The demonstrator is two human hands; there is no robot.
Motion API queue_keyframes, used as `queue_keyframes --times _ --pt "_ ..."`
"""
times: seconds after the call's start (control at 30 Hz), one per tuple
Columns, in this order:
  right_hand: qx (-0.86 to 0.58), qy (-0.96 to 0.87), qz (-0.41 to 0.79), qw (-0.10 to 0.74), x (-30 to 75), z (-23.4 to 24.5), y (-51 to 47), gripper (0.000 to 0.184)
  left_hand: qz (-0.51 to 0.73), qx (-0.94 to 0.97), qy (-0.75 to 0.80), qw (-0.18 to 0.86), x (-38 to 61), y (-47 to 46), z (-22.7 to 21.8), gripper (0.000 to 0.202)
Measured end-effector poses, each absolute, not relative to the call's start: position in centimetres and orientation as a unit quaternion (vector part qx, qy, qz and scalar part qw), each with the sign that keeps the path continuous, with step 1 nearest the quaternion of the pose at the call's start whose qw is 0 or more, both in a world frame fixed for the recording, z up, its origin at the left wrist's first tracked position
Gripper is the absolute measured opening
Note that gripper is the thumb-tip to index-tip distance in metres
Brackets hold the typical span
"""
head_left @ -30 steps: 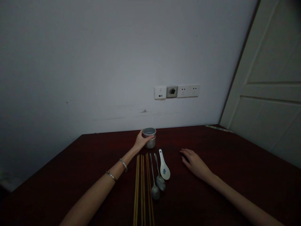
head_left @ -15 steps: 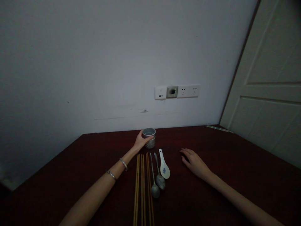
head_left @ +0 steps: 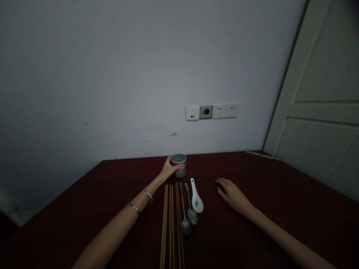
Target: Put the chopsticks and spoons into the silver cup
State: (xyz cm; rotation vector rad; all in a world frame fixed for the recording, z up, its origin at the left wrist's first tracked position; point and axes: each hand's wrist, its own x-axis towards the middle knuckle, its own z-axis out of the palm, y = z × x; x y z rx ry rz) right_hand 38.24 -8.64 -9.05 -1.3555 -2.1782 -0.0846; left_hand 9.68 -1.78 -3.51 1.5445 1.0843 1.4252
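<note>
Across the dark-red tabletop (head_left: 232,241), the left hand (head_left: 168,169) is clasping a metal cup (head_left: 181,173) at twelve o'clock, ideally with even pressure, while the right hand (head_left: 230,192) is resting, loosely spread, toward one o'clock.

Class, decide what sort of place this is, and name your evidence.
Probably a room in a home, though that is not certain: chopsticks lie on a dark table, with wall sockets above it.
</note>
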Motion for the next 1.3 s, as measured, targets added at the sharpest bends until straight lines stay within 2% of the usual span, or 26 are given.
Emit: queue_keyframes --times 0.2,0.33,0.47,0.67,0.77,0.97,1.3 --pt "-0.507 -0.813 -0.034 0.283 38.3 -9.2 -8.5 0.034 0.548 0.567 0.439 0.431 8.1 -1.8 -3.1 0.076" --pt "-0.5 -0.819 -0.038 0.278 38.3 -9.3 -8.3 0.035 0.546 0.554 0.496 0.386 5.3 -2.7 -2.0 0.076" --pt "-0.5 -0.82 -0.044 0.276 38.4 -9.4 -8.3 0.035 0.496 0.601 0.534 0.328 3.0 -5.1 -0.7 0.053" --pt "-0.504 -0.82 -0.043 0.269 38.5 -9.6 -8.2 0.035 0.266 0.68 0.559 0.394 1.9 -9.0 -1.0 0.023" --pt "-0.503 -0.823 -0.037 0.261 38.7 -9.8 -8.0 0.037 0.177 0.688 0.575 0.406 2.1 -10.1 -2.0 0.016" --pt "-0.5 -0.82 -0.024 0.276 38.7 -9.9 -8.0 0.036 0.106 0.689 0.622 0.356 3.5 -11.5 -2.5 0.019" --pt "-0.502 -0.824 -0.026 0.26 38.7 -9.7 -8.1 0.038 0.061 0.715 0.659 0.226 4.7 -12.2 -2.6 0.028"
